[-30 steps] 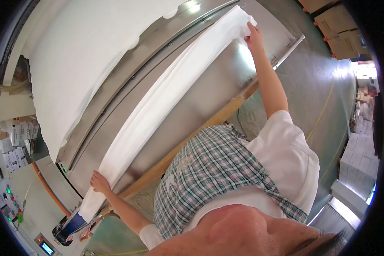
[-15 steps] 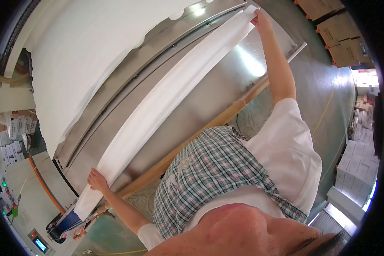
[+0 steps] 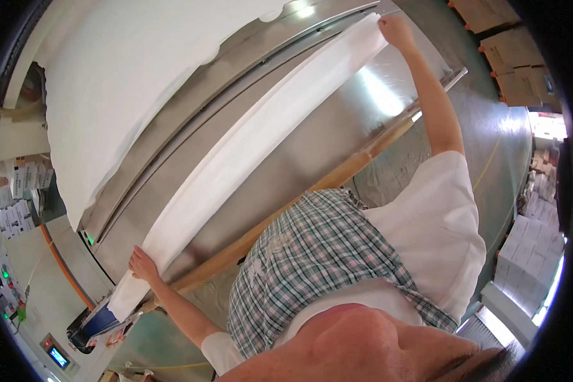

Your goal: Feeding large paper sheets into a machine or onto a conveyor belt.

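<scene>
The white strip (image 3: 239,153) parallels the bench (image 3: 280,178) front edge, right hand (image 3: 396,32) clamped on its right end, left hand (image 3: 144,263) touching, closure indeterminate.

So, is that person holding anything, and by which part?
Yes, a long white strip: the right hand holds it at its far right end. The left hand lies on it near its other end; whether it grips cannot be told.
</scene>
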Action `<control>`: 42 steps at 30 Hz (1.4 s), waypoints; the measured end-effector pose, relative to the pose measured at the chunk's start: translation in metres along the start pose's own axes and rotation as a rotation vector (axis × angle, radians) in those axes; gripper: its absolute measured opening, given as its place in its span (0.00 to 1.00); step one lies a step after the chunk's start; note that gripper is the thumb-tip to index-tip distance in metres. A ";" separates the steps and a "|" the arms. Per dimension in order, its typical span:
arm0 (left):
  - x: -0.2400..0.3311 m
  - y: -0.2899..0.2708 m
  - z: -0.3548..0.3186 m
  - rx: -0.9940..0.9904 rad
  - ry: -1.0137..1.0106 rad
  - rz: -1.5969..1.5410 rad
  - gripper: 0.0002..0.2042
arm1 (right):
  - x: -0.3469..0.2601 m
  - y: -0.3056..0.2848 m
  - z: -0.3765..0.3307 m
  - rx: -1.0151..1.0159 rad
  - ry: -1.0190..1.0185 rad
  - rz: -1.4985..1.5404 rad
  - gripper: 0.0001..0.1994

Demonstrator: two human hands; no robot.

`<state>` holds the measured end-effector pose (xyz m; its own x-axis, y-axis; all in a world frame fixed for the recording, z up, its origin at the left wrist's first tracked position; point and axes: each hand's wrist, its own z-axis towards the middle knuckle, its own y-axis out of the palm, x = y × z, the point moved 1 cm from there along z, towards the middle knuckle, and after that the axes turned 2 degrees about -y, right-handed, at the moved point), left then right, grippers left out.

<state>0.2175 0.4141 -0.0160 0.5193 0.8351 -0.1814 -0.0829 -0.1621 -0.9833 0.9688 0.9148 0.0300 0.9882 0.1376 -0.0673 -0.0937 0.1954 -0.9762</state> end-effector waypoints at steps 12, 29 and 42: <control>-0.014 -0.003 0.032 -0.299 -0.029 0.178 0.26 | 0.004 0.071 0.028 -0.413 0.068 0.311 0.27; 0.318 -0.089 -0.094 -1.184 1.108 -0.428 0.35 | -0.252 0.026 -0.139 -1.004 -0.769 0.634 0.21; 0.373 -0.073 -0.139 -1.418 1.154 -0.303 0.40 | -0.264 0.025 -0.189 -1.038 -0.583 0.956 0.20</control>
<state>0.5358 0.6641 -0.0094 0.6802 0.2864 0.6747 0.4829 -0.8676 -0.1185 0.7286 0.6993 -0.0153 0.4010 0.2128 -0.8910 -0.2798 -0.8977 -0.3403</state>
